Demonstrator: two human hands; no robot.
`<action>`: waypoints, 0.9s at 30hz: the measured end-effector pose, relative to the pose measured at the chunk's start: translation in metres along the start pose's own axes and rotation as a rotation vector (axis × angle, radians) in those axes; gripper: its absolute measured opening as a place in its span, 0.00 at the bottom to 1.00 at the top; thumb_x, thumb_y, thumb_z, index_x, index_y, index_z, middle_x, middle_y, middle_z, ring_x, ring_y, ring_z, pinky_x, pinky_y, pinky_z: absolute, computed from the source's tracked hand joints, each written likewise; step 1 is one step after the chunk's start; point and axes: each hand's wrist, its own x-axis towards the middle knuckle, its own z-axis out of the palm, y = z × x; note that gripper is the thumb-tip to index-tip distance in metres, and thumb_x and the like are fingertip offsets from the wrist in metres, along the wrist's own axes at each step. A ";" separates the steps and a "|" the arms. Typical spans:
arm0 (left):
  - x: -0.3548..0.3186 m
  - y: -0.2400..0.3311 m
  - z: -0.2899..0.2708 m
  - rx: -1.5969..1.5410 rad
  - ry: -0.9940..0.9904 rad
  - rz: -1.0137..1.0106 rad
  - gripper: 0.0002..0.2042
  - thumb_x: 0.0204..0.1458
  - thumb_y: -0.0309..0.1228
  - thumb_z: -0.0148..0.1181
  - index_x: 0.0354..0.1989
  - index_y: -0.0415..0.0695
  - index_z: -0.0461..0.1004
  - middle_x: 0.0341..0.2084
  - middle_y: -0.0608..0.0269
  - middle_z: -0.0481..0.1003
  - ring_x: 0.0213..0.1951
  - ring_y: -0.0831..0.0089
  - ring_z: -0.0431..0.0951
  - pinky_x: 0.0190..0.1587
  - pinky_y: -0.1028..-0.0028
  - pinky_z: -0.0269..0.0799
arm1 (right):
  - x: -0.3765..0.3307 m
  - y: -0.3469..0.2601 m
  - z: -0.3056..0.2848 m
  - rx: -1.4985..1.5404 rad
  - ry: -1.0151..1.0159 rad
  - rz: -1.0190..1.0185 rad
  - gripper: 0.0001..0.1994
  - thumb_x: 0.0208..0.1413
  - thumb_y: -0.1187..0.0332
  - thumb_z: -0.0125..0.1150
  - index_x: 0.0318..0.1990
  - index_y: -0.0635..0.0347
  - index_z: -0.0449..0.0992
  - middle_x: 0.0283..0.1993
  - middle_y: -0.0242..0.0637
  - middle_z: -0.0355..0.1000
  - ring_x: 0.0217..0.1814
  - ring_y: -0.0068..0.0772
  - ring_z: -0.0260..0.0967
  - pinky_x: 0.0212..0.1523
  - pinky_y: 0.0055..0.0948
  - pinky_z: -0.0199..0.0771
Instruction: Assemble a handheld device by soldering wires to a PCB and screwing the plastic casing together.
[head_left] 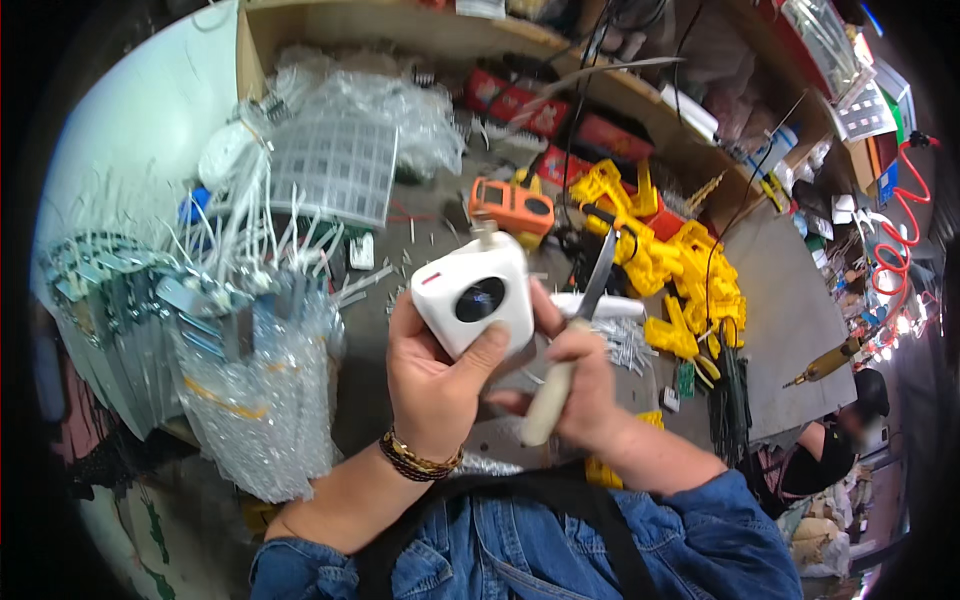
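White device (476, 292) hung mid-air above bench (362, 365); left hand (440, 390) gripped it, thumb across front. Right hand (588, 395) closed round handle of knife (598, 278), blade angled away, up-right, near casing. Danger there: loose wrist could have nicked fingers, scuffed shell; smooth shell might have slid from one-handed hold. Round display faced wearer; long axis unclear, near end hidden.

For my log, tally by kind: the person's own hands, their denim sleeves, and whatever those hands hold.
Hands: 2 (left hand, right hand)
Denim sleeves: 2 (left sleeve, right sleeve)
White device, in the left hand: 1
Knife, in the right hand: 1
Total: 6
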 end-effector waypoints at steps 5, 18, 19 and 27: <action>0.016 0.005 -0.007 -0.152 0.042 -0.084 0.19 0.54 0.23 0.64 0.52 0.38 0.66 0.45 0.60 0.75 0.45 0.74 0.77 0.50 0.72 0.73 | 0.011 -0.008 0.019 -0.295 0.045 0.027 0.32 0.36 0.70 0.79 0.45 0.55 0.59 0.67 0.81 0.45 0.67 0.61 0.61 0.60 0.38 0.66; 0.004 0.007 0.005 -0.060 -0.272 0.100 0.41 0.59 0.31 0.59 0.71 0.35 0.36 0.68 0.51 0.50 0.69 0.63 0.54 0.67 0.65 0.50 | 0.169 0.000 -0.064 -0.617 0.351 -0.344 0.30 0.40 0.67 0.75 0.48 0.58 0.60 0.58 0.64 0.62 0.48 0.54 0.73 0.46 0.40 0.74; 0.001 0.008 0.008 0.015 -0.250 0.092 0.39 0.60 0.32 0.58 0.71 0.36 0.38 0.66 0.55 0.54 0.66 0.67 0.59 0.65 0.66 0.55 | 0.196 0.002 -0.076 -0.617 0.420 -0.237 0.33 0.39 0.67 0.76 0.50 0.58 0.60 0.52 0.56 0.68 0.47 0.49 0.74 0.45 0.41 0.75; -0.012 0.012 0.003 0.263 -0.455 -0.051 0.23 0.59 0.24 0.57 0.62 0.35 0.60 0.60 0.55 0.61 0.53 0.68 0.74 0.52 0.72 0.73 | 0.385 0.093 -0.097 -0.722 0.638 0.218 0.39 0.34 0.56 0.80 0.53 0.63 0.66 0.47 0.48 0.75 0.49 0.41 0.75 0.51 0.34 0.74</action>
